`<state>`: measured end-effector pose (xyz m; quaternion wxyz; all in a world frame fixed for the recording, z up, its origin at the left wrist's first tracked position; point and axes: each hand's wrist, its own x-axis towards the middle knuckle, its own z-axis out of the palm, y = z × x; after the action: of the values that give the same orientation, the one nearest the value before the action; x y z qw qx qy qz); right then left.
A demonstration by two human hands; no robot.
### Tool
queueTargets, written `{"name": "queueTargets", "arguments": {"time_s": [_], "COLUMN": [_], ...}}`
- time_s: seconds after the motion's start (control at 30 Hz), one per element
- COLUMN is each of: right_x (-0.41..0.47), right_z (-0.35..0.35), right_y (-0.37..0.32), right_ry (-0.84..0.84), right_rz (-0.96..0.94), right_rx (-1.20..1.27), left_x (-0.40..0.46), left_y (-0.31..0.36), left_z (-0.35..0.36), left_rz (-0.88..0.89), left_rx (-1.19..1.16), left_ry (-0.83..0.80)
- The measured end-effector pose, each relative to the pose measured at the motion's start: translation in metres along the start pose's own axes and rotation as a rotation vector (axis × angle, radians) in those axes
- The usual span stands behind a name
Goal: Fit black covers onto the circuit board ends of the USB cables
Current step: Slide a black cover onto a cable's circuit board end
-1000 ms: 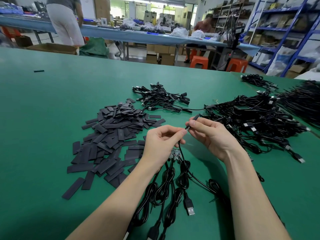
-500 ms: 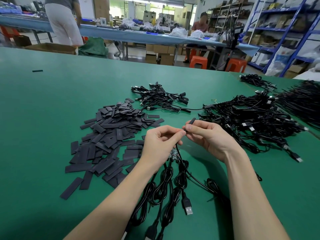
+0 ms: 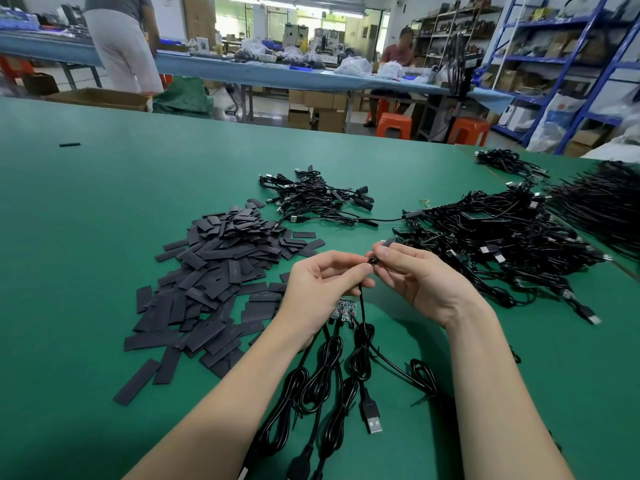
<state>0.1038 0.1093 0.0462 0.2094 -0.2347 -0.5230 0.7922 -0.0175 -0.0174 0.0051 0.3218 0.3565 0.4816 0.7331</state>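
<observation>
Above the green tabletop, the left hand pinched a thin cable while the right hand gripped a black cover. Both looked light; the cover seemed flimsy, best held by its edges near the mouth.

Green table top up front. Behind it a long blue bench w/ plastic bags & clutter. Two orange stools by its right end, cardboard boxes underneath, open flat box on floor at left. Blue shelving far right, packed w/ boxes. One person standing back left, another seated at bench.
</observation>
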Motion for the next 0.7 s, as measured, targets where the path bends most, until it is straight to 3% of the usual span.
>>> {"name": "queueTargets", "arguments": {"time_s": [0.7], "right_x": [-0.0010], "right_z": [0.0026], "right_y": [0.0033], "right_ry": [-0.073], "right_rz": [0.040], "right_rx": [-0.053], "left_x": [-0.0005], "left_y": [-0.0016], "left_z": [-0.0015], "left_rz": [-0.013], "left_rx": [0.009], "left_ry": [0.049]}}
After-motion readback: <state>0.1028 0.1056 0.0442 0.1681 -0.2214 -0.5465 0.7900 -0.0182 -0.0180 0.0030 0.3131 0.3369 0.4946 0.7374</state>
